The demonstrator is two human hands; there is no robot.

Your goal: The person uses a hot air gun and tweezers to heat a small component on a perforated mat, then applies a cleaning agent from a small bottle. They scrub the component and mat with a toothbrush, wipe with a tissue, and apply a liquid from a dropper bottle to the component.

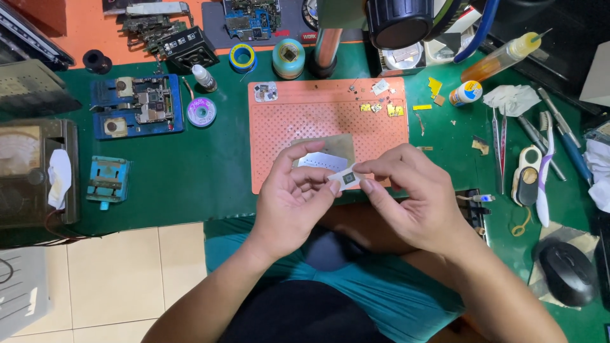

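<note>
Orange perforated work mat (pixel 381 130) on a green bench (pixel 210 171), above its near edge the left hand (pixel 292 200) and right hand (pixel 410 197) together pinching a small white strip with a dark chip (pixel 345 178), fingertips closed on it, tweezers (pixel 499 149) lying well to the right.
</note>
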